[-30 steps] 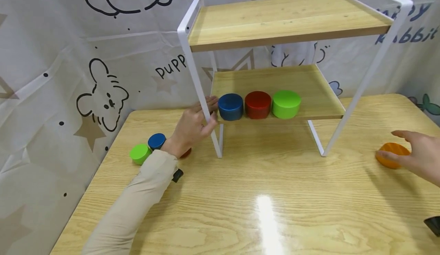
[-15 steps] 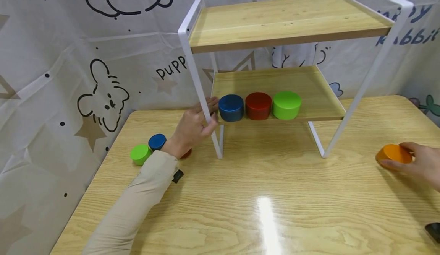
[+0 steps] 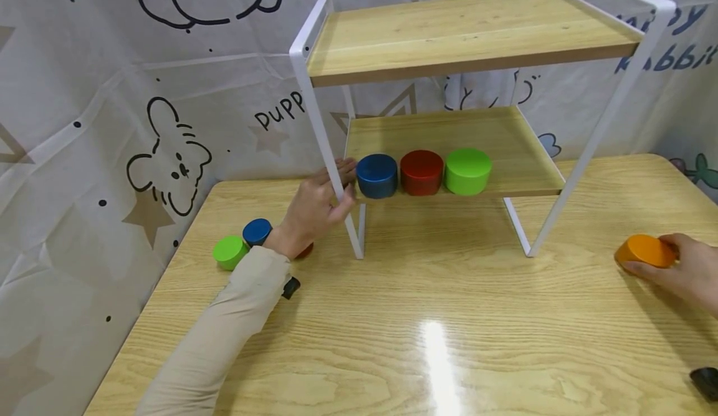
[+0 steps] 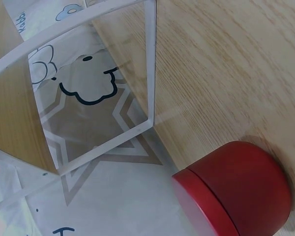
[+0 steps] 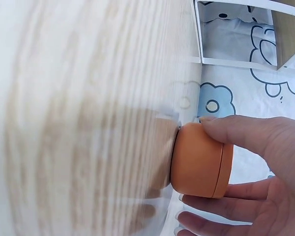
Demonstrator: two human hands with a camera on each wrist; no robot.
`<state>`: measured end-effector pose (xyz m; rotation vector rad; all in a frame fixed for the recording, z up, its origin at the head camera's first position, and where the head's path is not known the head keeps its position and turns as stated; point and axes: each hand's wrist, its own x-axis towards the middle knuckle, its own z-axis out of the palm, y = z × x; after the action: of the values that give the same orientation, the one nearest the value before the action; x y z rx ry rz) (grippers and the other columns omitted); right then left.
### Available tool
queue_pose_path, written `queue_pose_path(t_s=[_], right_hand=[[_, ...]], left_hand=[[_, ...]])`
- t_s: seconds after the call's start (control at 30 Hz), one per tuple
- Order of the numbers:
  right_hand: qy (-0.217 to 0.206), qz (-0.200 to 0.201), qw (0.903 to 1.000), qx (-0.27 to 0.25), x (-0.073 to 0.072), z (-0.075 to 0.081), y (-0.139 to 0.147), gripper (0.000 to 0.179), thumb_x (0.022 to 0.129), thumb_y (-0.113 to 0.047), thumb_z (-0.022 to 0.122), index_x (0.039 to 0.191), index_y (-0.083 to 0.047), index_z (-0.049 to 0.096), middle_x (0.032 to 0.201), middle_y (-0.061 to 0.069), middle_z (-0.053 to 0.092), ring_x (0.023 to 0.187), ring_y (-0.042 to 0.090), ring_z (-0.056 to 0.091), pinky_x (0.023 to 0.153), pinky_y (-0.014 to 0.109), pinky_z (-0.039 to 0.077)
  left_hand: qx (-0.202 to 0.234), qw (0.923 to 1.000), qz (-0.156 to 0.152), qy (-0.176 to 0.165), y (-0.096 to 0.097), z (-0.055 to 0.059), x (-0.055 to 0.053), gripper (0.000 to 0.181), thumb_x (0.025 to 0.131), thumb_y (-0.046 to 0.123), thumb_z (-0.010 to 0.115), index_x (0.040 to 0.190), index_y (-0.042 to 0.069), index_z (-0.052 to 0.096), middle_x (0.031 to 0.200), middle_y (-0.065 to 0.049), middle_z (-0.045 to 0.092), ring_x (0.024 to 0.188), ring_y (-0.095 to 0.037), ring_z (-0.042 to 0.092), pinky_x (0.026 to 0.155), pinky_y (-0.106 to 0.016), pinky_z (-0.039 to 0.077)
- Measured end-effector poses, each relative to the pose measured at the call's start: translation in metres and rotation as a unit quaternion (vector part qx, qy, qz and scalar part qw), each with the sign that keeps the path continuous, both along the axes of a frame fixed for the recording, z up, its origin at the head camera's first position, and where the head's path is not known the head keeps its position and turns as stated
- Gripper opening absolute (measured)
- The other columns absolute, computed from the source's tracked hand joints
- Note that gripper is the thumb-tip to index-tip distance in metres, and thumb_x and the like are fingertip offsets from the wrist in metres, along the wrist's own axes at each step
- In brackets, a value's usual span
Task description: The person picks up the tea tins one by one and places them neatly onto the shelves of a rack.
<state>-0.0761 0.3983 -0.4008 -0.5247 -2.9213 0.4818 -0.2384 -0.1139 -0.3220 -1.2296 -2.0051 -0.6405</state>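
A round orange tin (image 3: 647, 251) with a lid seam is at the right of the table. My right hand (image 3: 687, 269) pinches it between thumb and fingers, as the right wrist view also shows; its base is on or very near the tabletop. My left hand (image 3: 316, 207) is at the rack's left post (image 3: 318, 126), fingers extended behind it and thumb in front. Its fingertips lie close to a blue tin (image 3: 377, 176); whether they touch is unclear. Beside that tin, a red tin (image 3: 421, 173) and a green tin (image 3: 468, 171) stand along the lower shelf's front edge.
Left of the rack, a second green tin (image 3: 230, 252), a second blue tin (image 3: 257, 231) and a second red tin (image 4: 236, 189) stand on the table (image 3: 359, 341). My left wrist partly covers them in the head view. The upper shelf (image 3: 471, 32) overhangs the lower one.
My right hand has come down onto the orange tin and closed around it; the tin has shifted slightly to the right. My left hand and the shelf tins have stayed put.
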Motion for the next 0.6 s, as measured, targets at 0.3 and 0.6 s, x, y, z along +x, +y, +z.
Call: queue_pose_path(t_s=[0.3, 0.6], right_hand=[[0.001, -0.009, 0.9993, -0.037, 0.002, 0.007, -0.006, 0.086, 0.089, -0.043, 0.064, 0.129, 0.025, 0.029, 0.120, 0.049, 0.035, 0.107, 0.061, 0.036, 0.091, 0.068, 0.035], [0.072, 0.018, 0.9972, -0.005, -0.022, -0.039, 0.041, 0.093, 0.081, -0.052, 0.069, 0.133, 0.018, 0.037, 0.118, 0.043, 0.044, 0.101, 0.055, 0.043, 0.078, 0.063, 0.041]], left_hand=[[0.002, 1.0000, -0.004, 0.001, 0.001, 0.000, 0.000, 0.035, 0.090, 0.010, 0.048, 0.109, -0.011, 0.067, 0.112, -0.026, 0.067, 0.107, -0.037, 0.065, 0.094, -0.045, 0.052], [0.005, 1.0000, -0.001, 0.003, 0.001, -0.001, 0.001, 0.039, 0.091, 0.014, 0.044, 0.108, -0.011, 0.068, 0.111, -0.025, 0.067, 0.107, -0.036, 0.065, 0.094, -0.044, 0.052]])
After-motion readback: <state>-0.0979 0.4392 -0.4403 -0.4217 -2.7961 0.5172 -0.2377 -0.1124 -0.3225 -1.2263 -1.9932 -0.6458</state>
